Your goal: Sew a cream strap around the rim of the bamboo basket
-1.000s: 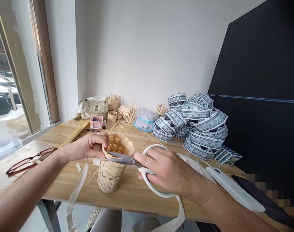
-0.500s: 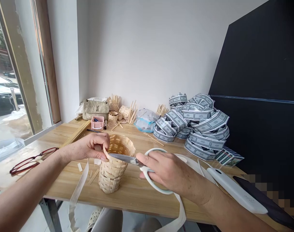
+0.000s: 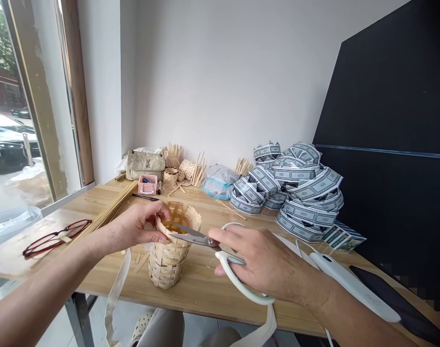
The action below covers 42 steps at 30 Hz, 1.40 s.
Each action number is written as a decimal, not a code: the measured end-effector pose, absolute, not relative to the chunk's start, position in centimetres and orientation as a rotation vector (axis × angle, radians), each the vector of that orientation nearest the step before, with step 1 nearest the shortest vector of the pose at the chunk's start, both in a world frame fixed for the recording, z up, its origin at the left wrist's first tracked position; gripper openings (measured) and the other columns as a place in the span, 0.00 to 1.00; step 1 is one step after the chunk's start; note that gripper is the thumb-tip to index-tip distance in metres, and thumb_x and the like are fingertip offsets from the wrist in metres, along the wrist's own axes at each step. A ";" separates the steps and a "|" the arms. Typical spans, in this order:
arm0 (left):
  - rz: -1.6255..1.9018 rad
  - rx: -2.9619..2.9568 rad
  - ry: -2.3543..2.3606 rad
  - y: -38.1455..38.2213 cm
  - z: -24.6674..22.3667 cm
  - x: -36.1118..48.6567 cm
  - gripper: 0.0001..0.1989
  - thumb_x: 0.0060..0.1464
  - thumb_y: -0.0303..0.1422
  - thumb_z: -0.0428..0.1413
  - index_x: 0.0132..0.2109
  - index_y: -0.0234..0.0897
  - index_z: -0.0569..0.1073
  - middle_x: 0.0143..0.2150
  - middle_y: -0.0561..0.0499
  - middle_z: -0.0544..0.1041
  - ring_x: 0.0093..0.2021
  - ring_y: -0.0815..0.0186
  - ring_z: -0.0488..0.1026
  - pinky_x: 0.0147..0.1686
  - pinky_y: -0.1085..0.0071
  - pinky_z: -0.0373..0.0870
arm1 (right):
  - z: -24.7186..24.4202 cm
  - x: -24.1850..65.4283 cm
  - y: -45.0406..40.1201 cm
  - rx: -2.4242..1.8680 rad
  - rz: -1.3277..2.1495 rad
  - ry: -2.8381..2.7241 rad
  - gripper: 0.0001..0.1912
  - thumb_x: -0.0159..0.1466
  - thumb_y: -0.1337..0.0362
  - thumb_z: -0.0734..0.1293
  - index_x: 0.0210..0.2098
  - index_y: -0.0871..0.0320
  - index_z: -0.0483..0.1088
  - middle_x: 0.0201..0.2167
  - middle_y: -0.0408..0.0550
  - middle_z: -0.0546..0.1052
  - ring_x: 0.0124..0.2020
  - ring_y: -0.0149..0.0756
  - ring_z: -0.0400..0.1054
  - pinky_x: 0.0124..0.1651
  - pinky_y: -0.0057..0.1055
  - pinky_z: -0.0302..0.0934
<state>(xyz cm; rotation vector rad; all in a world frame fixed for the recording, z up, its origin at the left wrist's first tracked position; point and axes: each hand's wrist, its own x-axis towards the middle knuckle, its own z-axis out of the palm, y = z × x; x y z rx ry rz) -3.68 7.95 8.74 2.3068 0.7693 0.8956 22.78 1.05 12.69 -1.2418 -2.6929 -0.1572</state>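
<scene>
A woven basket (image 3: 168,265) of pale wood strips stands on the table near its front edge. My left hand (image 3: 144,224) pinches its rim at the left, thumb outside and fingers over the inner side. My right hand (image 3: 258,258) holds white-handled scissors (image 3: 196,236) through the loops. Their blades are spread apart at the rim, one over the basket's mouth and one along the outer side. Whether they touch a strip I cannot tell. A pale ribbon (image 3: 117,289) hangs over the table edge left of the basket.
Red-framed glasses (image 3: 57,238) and a bundle of thin sticks (image 3: 113,207) lie at the left. Behind are a beige handbag (image 3: 145,166), a pink box (image 3: 147,184) and small baskets. Patterned ribbon rolls (image 3: 306,193) pile up at the right, near a long white device (image 3: 353,286).
The scissors' blades have spread from nearly closed to apart, and my right hand has shifted slightly right and down. My left hand keeps its hold on the rim.
</scene>
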 end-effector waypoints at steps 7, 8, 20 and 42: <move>0.922 2.295 0.828 6.8 8.9 -3.3 0.16 0.49 0.33 0.59 0.41 0.39 0.59 0.34 0.57 0.62 0.21 0.78 0.56 0.19 0.80 0.54 | 13.3 21.9 1.2 -1.209 -0.365 -2.774 0.11 0.59 0.59 0.68 0.39 0.54 0.67 0.28 0.41 0.70 0.28 0.34 0.64 0.29 0.29 0.50; 0.924 2.303 0.833 6.7 8.9 -3.3 0.16 0.49 0.33 0.59 0.41 0.39 0.59 0.34 0.57 0.62 0.21 0.79 0.56 0.19 0.80 0.54 | 13.4 21.8 1.1 -1.214 -0.385 -2.776 0.10 0.59 0.59 0.68 0.39 0.54 0.67 0.28 0.41 0.70 0.28 0.34 0.63 0.28 0.29 0.49; 0.948 2.358 0.843 6.6 8.9 -3.2 0.16 0.48 0.36 0.60 0.39 0.38 0.61 0.31 0.58 0.63 0.21 0.77 0.57 0.20 0.79 0.57 | 12.7 21.3 0.5 -1.208 -0.566 -2.757 0.15 0.59 0.57 0.67 0.44 0.54 0.68 0.27 0.43 0.69 0.27 0.35 0.62 0.27 0.30 0.46; 0.900 2.409 0.851 7.2 9.3 -3.3 0.14 0.48 0.38 0.60 0.34 0.36 0.63 0.26 0.59 0.64 0.22 0.75 0.59 0.22 0.78 0.56 | 12.2 21.6 0.9 -1.191 -0.539 -2.735 0.13 0.59 0.63 0.68 0.44 0.57 0.67 0.28 0.43 0.72 0.29 0.35 0.67 0.29 0.29 0.55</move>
